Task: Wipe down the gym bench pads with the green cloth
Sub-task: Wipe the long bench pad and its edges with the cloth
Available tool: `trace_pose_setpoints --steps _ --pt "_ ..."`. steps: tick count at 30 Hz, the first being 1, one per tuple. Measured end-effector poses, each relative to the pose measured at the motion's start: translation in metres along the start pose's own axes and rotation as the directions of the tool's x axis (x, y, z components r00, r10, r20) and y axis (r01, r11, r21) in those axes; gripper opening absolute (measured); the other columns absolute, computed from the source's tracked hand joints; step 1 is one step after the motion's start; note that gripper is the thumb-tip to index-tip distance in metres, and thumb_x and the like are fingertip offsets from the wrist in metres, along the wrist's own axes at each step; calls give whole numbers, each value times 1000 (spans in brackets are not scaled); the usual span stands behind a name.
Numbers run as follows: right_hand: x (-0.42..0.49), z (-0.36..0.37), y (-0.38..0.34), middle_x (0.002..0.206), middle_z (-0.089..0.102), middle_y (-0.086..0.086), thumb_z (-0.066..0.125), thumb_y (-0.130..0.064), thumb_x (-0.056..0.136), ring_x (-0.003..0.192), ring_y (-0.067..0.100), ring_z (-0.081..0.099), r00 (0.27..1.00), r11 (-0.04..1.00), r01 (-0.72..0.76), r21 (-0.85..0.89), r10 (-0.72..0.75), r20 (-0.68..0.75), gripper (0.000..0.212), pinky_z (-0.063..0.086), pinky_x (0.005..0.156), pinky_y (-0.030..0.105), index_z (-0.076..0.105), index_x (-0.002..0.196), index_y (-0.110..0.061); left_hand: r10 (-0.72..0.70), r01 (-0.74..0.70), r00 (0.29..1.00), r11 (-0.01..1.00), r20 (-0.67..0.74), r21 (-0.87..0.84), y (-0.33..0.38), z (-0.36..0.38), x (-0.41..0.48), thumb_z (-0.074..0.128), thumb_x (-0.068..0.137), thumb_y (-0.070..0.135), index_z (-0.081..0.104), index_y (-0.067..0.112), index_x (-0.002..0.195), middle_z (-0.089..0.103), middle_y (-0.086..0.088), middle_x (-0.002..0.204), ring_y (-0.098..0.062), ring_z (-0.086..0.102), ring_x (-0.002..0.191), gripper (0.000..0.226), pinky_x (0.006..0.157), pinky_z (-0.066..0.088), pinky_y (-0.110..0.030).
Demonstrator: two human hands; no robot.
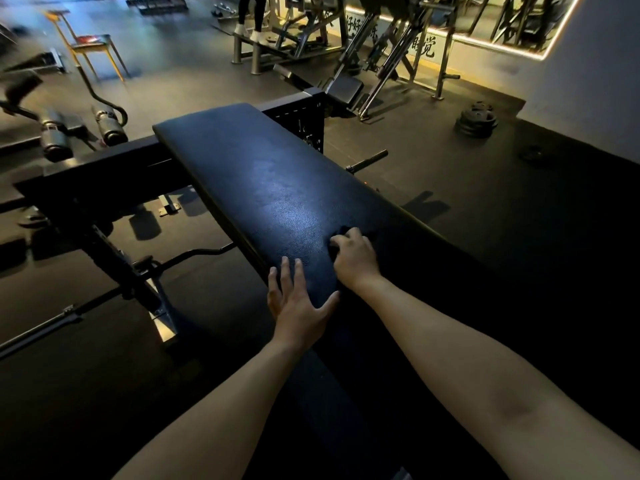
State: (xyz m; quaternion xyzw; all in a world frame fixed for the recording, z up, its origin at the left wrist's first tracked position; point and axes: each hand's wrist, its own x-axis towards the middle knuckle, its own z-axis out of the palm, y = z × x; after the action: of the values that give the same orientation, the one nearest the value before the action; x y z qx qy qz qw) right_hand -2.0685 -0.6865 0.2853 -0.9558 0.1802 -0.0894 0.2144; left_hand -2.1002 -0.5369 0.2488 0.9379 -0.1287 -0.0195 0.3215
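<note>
Head view over a long black bench pad (277,188) running away from the person into a dimly lit gym. The left hand (298,299) lies flat on the near left part of the pad, fingers straight and slightly spread, thumb out toward the right hand. The right hand (355,258) sits just ahead and to the right of it, knuckles up, fingers curled over a small dark bundle, the cloth (341,233), which it presses against the pad; only its edges show around the fingers, and its colour cannot be told in this light. The leather-grained pad surface ahead of both hands carries a pale bluish sheen.

Left of the left hand, below the pad, stands the black steel frame (104,174) of the bench. Farther out on that side are two dark roller pads (83,129) and a wooden chair (88,46) with a dark seat. Beyond the pad's far end stand steel machines (374,53); a person's legs (249,15) in white shoes are on one. Well to the right of the right hand, a stack of weight plates (478,119) rests on the dark rubber floor (433,157) near a pale wall (595,64) with a lit-edged mirror (485,19).
</note>
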Motion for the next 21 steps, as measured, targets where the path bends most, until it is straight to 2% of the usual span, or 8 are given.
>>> trace_pose_setpoints --steps 3,6,8,10,12,13,17,21 --pt "-21 8 -17 115 54 16 51 -10 93 103 37 55 968 976 211 50 -216 130 34 41 91 36 70 120 -17 16 -15 1000 1000 15 -21 -1 -3 -2 26 60 86 15 18 160 1 -3 168 -22 -12 152 122 122 -9 -34" --pt "-21 -7 -15 112 55 14 52 -10 94 102 35 55 925 948 313 65 -319 205 36 45 92 37 69 124 -20 42 -39 995 999 86 -38 -7 -10 0 31 60 89 8 18 160 -8 -2 168 -20 -19 152 125 122 -11 -33" --pt "-10 -22 2 117 54 15 50 -8 93 106 37 52 967 970 242 -3 -241 76 40 44 95 37 67 126 -22 42 -35 991 998 123 -58 -11 -14 -4 50 69 87 5 20 160 -18 -1 167 -16 -24 150 122 123 -12 -33" --pt "-3 -35 31 126 50 16 46 -7 92 111 38 47 998 999 21 -48 -24 -50 45 41 99 37 63 131 -23 -4 15 996 993 91 -116 -10 -14 -15 63 76 77 4 23 160 -27 0 164 -15 -26 149 116 123 -9 -34" --pt "-7 -35 49 132 45 16 42 -7 93 116 37 43 988 989 -144 -42 141 -65 47 37 102 37 58 135 -21 -63 71 997 984 54 -161 -5 -12 -22 65 79 71 3 22 160 -28 0 163 -17 -23 151 114 124 -5 -35" --pt "-11 -31 48 132 44 16 42 -7 93 116 36 42 984 986 -166 -34 163 -65 46 36 103 37 58 135 -19 -79 88 995 979 56 -181 -2 -12 -21 66 79 70 2 21 160 -25 0 164 -18 -20 151 115 124 -3 -36" --pt "-25 -11 13 129 48 16 44 -4 91 115 37 47 993 993 -109 39 110 -35 44 33 103 31 64 127 -18 -82 101 992 971 92 -218 -2 -12 -20 70 79 66 0 17 160 -23 0 165 -17 -19 151 118 124 -3 -35" --pt "-41 2 -19 122 57 13 50 -7 91 109 36 56 986 988 134 78 -141 93 38 40 96 33 71 120 -20 -31 52 996 964 85 -261 -17 -13 -21 76 77 58 1 11 160 -16 -5 167 -15 -15 153 121 123 -5 -28"
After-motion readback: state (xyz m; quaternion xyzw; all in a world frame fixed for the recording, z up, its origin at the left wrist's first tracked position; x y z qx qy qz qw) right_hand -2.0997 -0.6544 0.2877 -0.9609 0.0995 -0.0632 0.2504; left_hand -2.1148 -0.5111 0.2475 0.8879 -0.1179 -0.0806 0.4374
